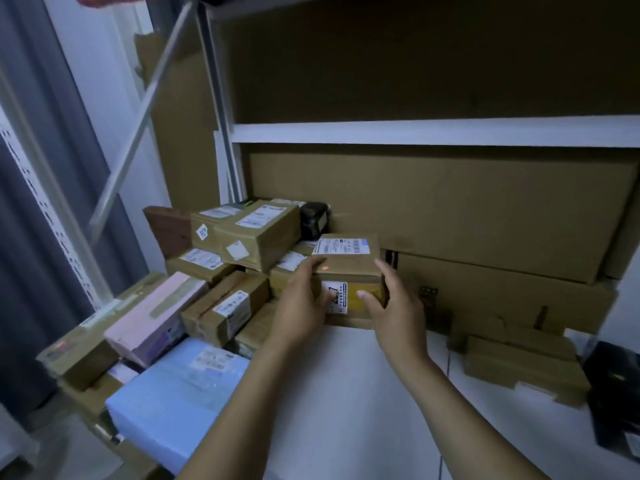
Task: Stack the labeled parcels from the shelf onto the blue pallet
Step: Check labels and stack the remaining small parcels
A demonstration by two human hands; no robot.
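Observation:
A small brown cardboard parcel [348, 265] with a white shipping label on top stands on the white shelf board [349, 393], at the middle of the view. My left hand [303, 304] holds its left front corner, thumb lying over the top edge. My right hand [394, 303] grips its right side, thumb on the front face. Several other labeled parcels are piled to the left: a taped brown box [258, 233] on top, a pink one [156, 317] and a light blue one [180, 396] lower down. The blue pallet is out of view.
Large flat cardboard boxes [450, 209] lean against the shelf's back. A low brown carton [523, 365] and a black object [613, 386] sit at the right. White shelf uprights and a diagonal brace [138, 123] stand at the left, with another shelf board [433, 133] overhead.

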